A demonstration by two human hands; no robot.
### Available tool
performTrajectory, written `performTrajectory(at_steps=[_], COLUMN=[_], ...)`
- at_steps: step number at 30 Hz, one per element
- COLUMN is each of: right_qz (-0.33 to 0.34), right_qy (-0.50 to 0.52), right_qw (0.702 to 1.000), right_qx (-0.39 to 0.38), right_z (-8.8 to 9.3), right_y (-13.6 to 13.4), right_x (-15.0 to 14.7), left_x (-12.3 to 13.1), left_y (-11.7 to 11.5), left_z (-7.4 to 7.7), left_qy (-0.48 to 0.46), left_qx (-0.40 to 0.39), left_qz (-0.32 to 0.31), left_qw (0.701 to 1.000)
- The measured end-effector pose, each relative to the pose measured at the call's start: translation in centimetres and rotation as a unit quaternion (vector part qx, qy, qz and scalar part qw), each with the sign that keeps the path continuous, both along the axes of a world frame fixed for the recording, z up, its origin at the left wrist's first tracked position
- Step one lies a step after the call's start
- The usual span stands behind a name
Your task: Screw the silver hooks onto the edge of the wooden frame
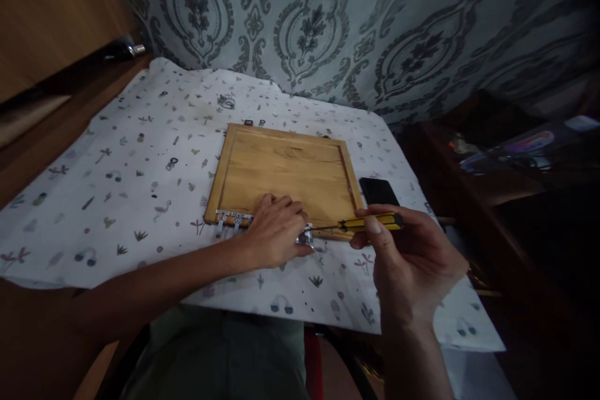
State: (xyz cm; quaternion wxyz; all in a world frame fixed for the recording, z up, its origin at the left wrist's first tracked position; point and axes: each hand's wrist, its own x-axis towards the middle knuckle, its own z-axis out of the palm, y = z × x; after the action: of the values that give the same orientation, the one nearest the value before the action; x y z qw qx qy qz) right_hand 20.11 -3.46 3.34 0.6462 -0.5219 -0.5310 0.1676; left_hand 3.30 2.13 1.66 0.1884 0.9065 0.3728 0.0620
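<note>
A framed wooden panel lies flat on the table. Along its near edge runs a row of small metal hooks. My left hand is closed over the middle of that edge, its fingers bent on the wood and its thumb beside the rightmost metal hook; its palm hides the hooks in between. In my right hand is a yellow and black screwdriver, gripped by the handle. The shaft points left, with its tip close to the rightmost hook; whether it touches a screw I cannot tell.
A black phone-like slab lies right of the panel. A printed white cloth covers the table, which meets a patterned wall. Wooden furniture stands at the left. A dark shelf with a plastic bottle is at the right.
</note>
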Motion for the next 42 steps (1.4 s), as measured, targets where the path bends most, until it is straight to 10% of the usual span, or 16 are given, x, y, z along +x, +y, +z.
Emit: performTrajectory(at_steps=[42], right_qz=[-0.069], right_qy=[-0.017], right_qw=[0.997], right_qx=[0.030], right_z=[-0.3], right_y=[0.7], right_x=[-0.7], left_x=[0.0], left_y=[-0.1], left_z=[-0.1], left_qy=[0.010], left_qx=[-0.003], left_qz=[0.003], left_qw=[1.000])
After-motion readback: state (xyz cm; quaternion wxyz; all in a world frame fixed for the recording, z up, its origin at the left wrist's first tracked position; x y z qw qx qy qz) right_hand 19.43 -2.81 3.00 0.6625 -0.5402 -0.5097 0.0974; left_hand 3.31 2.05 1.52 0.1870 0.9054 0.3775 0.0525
